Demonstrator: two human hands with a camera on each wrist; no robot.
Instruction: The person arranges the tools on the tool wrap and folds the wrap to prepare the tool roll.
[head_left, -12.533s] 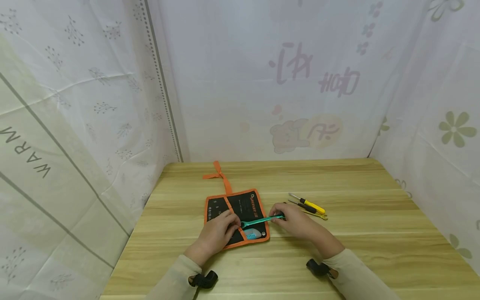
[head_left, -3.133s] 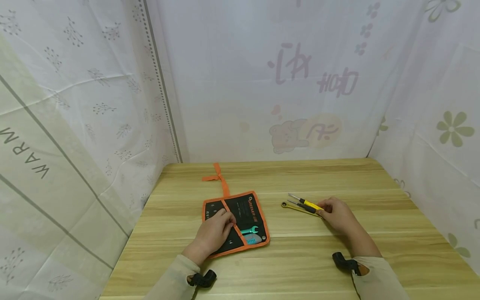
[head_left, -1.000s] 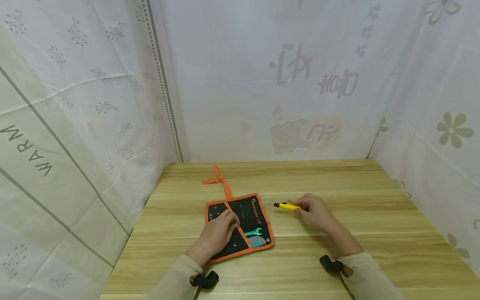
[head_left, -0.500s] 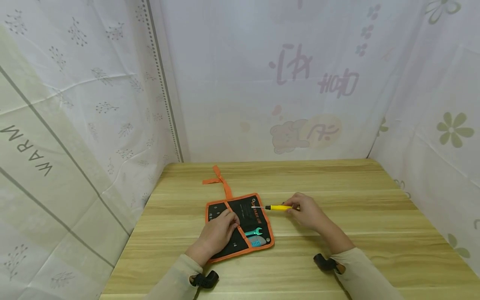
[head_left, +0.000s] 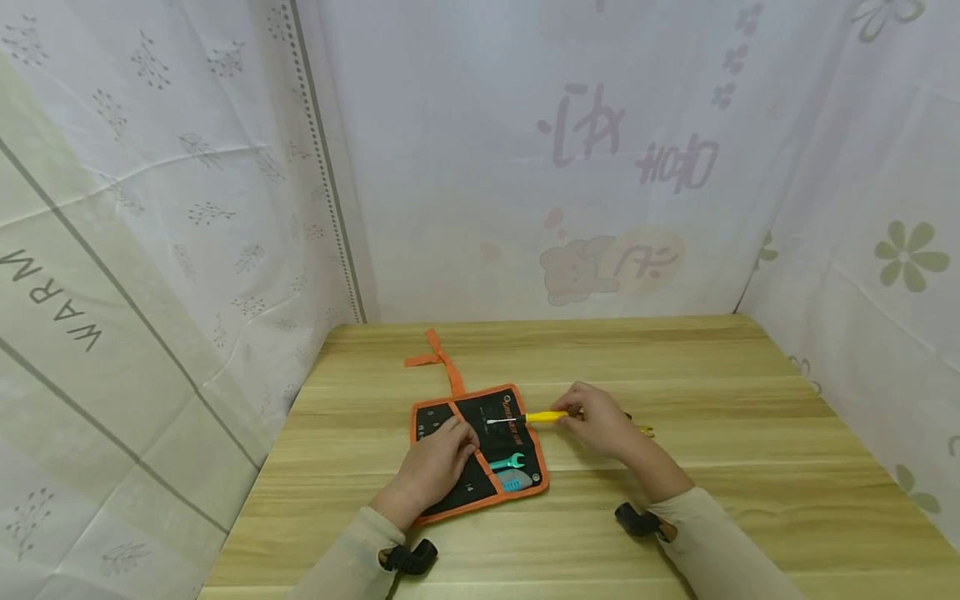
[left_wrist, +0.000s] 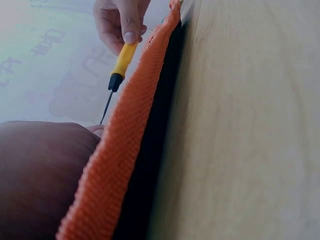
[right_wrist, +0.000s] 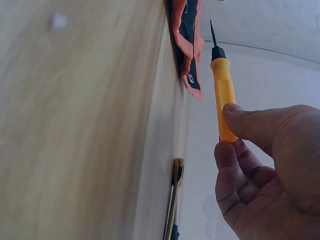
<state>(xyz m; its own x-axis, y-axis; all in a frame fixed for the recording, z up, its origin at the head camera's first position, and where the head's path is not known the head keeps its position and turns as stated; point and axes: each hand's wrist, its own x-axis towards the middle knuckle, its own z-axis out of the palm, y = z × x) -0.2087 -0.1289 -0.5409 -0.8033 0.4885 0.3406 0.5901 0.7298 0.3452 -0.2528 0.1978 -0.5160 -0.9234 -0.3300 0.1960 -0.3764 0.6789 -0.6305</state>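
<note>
My right hand [head_left: 600,423] pinches the rear end of a yellow-handled screwdriver [head_left: 546,416] between thumb and fingers. Its thin shaft points left, over the black upper part of a tool pouch [head_left: 480,408] with orange trim. In the right wrist view the screwdriver [right_wrist: 223,92] is raised above the table. My left hand [head_left: 438,462] pinches the orange-edged pocket opening of the pouch, its fingers curled there. Out of that pocket stick the head of a green wrench [head_left: 510,463] and a grey-and-blue utility knife [head_left: 514,480].
A gold wrench [head_left: 647,431] lies on the table, partly hidden behind my right hand, with a dark-handled tool [right_wrist: 175,233] beside it. An orange tie strap [head_left: 447,367] runs from the pouch's far edge. Printed curtains [head_left: 480,167] enclose the wooden table [head_left: 600,358].
Since 3.1 s ago my right hand has picked up the yellow screwdriver and carried it left over the pouch. Earlier it held the green wrench, now in the pocket. My left hand stays at the pocket edge.
</note>
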